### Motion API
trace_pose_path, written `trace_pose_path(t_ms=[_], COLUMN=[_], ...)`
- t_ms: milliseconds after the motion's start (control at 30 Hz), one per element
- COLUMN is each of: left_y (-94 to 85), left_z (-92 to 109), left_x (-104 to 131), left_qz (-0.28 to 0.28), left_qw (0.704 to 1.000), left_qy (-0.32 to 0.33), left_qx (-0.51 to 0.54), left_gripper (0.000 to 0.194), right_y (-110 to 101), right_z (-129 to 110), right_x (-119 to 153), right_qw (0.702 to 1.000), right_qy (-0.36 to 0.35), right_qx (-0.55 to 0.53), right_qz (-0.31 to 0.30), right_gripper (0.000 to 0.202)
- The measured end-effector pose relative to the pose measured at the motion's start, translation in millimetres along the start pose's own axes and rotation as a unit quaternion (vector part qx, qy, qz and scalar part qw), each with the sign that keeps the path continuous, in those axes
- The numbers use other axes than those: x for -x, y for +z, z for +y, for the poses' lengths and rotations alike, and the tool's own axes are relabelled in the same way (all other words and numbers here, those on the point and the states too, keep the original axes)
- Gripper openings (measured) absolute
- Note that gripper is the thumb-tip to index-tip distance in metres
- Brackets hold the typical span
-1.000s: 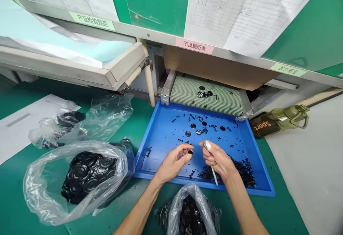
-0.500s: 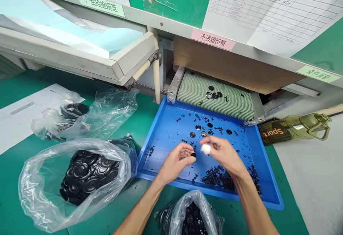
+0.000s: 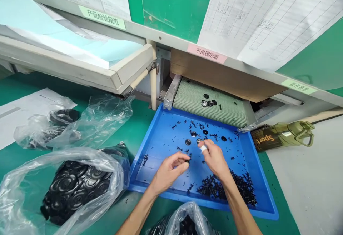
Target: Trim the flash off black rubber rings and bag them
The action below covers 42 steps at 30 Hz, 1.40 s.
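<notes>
Over the blue tray [image 3: 150, 145], my left hand [image 3: 167, 173] pinches a small black part [image 3: 187, 161] between thumb and fingertips; most of the part is hidden. My right hand [image 3: 214, 158], with a white cover on one finger, has its bent fingertips closed at the edge of a round black disc [image 3: 199, 141] lying in the tray. Close by are more black discs, one [image 3: 188, 142] to the left and another [image 3: 223, 139] to the right. Below my right wrist lies a heap of small black scraps [image 3: 214, 186].
A green conveyor belt [image 3: 187, 92] carrying several discs ends above the tray. Open plastic bags of black discs stand left [image 3: 77, 188] and in front [image 3: 187, 224]. A Sport bottle [image 3: 284, 136] lies right of the tray. A paper shelf [image 3: 128, 63] juts out upper left.
The view has shifted slightly. My right hand has moved away from my left, and its fingertips have come down to the disc. My left hand keeps its pinch.
</notes>
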<state>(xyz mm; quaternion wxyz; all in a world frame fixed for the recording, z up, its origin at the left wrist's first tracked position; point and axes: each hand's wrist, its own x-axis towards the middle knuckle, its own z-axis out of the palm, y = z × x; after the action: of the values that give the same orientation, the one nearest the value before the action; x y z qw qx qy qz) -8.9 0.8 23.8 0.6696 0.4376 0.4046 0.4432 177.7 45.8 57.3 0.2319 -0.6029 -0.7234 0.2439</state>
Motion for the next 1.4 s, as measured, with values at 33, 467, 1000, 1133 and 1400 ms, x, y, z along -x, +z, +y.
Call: trace_pose_path(t_ms=[33, 467, 1000, 1133, 1400], left_y=[-1.1, -3.7, -2.9, -2.0, -5.2], left_z=[-1, 4, 0, 0, -7], left_x=[-2, -13, -14, -14, -14], left_qz=[0.003, 0.054, 0.084, 0.073, 0.087], left_qw=[1.000, 0.992, 0.962, 0.956, 0.964], left_qy=[-0.014, -0.038, -0.029, -0.006, -0.021], left_qx=[-0.002, 0.104, 0.260, 0.285, 0.249], left_gripper=[0.020, 0.005, 0.011, 0.019, 0.032], right_y=[-7, -38, -25, 2, 16], right_z=[2, 1, -28, -38, -37], right_x=[-11, -120, -95, -26, 11], right_qw=[0.998, 0.983, 0.992, 0.986, 0.982], right_qy=[-0.009, -0.001, -0.111, -0.145, -0.131], right_qx=[0.033, 0.123, 0.035, -0.056, -0.073], right_qz=[0.047, 0.135, 0.042, -0.058, -0.112], right_gripper=[0.025, 0.037, 0.026, 0.026, 0.049])
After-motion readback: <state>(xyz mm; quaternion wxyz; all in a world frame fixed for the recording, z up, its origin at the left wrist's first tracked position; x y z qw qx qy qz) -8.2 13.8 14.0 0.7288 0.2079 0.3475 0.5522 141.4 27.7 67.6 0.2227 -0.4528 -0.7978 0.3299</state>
